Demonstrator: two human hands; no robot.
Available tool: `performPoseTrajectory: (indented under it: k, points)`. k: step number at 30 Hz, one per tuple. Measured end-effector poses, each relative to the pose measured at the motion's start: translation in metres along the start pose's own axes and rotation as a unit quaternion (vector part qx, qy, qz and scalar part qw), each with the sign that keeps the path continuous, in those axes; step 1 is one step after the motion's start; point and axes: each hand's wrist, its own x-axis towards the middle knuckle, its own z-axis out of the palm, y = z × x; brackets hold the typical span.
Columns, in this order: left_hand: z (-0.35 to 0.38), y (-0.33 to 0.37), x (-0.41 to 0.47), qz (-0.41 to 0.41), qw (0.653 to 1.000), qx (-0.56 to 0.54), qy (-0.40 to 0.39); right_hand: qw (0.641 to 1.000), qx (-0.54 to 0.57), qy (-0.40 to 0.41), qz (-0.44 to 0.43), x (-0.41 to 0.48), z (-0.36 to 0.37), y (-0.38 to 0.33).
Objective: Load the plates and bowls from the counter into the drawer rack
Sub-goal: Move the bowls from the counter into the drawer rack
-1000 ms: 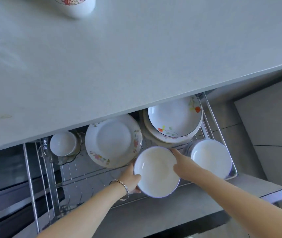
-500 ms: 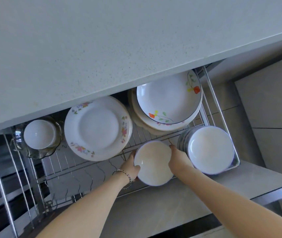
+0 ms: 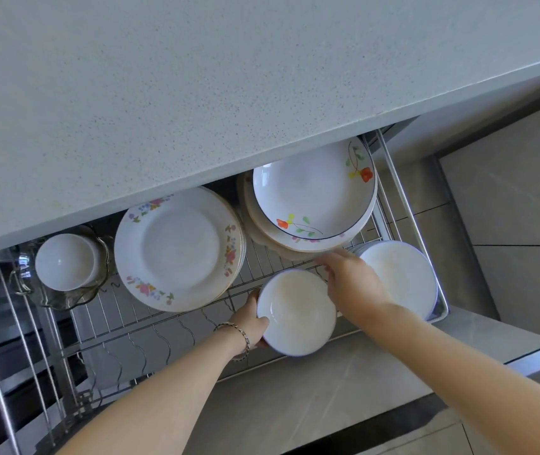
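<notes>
Room is left along the front edge of the rack (image 3: 262,257), and that is where the bowl (image 3: 296,311) is, right side up and low over the wires. It is between the flower plates (image 3: 180,247) and the bowl stack (image 3: 400,277) in the right front corner. The left hand (image 3: 250,318) grips the bowl's left rim with the thumb on top, to keep the bowl flat. The right hand (image 3: 352,282) lies at the bowl's right rim with its fingers reaching toward the back. It hides the rim, so I cannot tell if it grips the bowl or only touches it. Two hands make sense, because the gap is tight and a bump could chip something. I cannot tell if the bowl sits on the wires yet. It looks like the bowls in the stack, so I think it may go on top of them. The deep plates (image 3: 314,192) sit in the back right corner, partly under the counter (image 3: 229,93). A cup (image 3: 65,261) sits in a glass dish (image 3: 61,298) at the left end. No dishes show on the part of the counter in view, so the job looks nearly done.
</notes>
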Motion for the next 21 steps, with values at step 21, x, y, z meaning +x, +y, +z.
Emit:
performPoseTrajectory:
  k: [21]
  points:
    - [0.007, -0.01, -0.001, 0.014, 0.999, -0.031, 0.038, 0.998, -0.035, 0.048, 0.015, 0.019, -0.03, 0.03]
